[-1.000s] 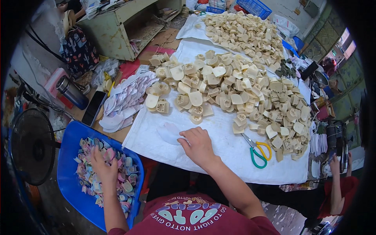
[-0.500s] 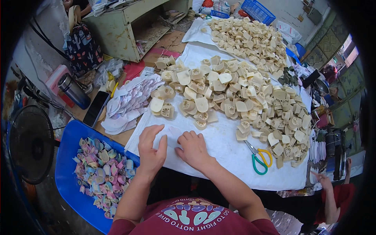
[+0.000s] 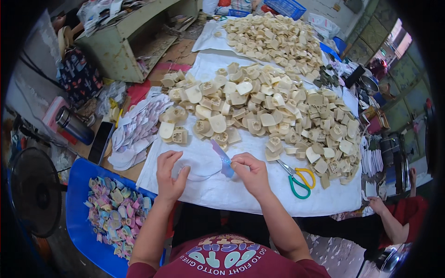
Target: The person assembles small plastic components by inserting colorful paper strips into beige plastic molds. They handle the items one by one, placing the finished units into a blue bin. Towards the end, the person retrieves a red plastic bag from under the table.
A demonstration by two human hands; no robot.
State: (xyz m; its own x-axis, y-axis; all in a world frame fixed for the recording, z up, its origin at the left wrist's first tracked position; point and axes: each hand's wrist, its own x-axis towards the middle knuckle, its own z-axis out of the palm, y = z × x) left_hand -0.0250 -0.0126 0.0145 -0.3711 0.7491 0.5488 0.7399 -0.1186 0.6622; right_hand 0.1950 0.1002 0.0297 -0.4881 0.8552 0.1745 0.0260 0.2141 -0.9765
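Between the thumb and fingers of my right hand (image 3: 251, 172) is a glittery blue-and-purple cut piece (image 3: 224, 160), lifted on edge, its pale back partly showing. White curved cut pieces (image 3: 201, 163) lie flat on the white cloth between my hands. My left hand (image 3: 170, 177) rests at their left edge, thumb and fingers apart, holding nothing. Just beyond, a large heap of beige plastic heel blocks (image 3: 259, 109) spreads over the cloth. Scissors (image 3: 294, 178) with one green and one yellow handle lie right of my right hand.
A blue tub (image 3: 83, 222) of pastel-covered blocks stands at the lower left, beside a black fan (image 3: 34, 192). Stacked white cut pieces (image 3: 139, 125), a phone (image 3: 100, 142) and a steel flask (image 3: 74, 125) line the left. Another person's hand (image 3: 378, 205) shows at right.
My right hand has moved right and now pinches the glittery piece, which was not visible before. The left hand stays nearly in place, still open. The whole view has shifted slightly.
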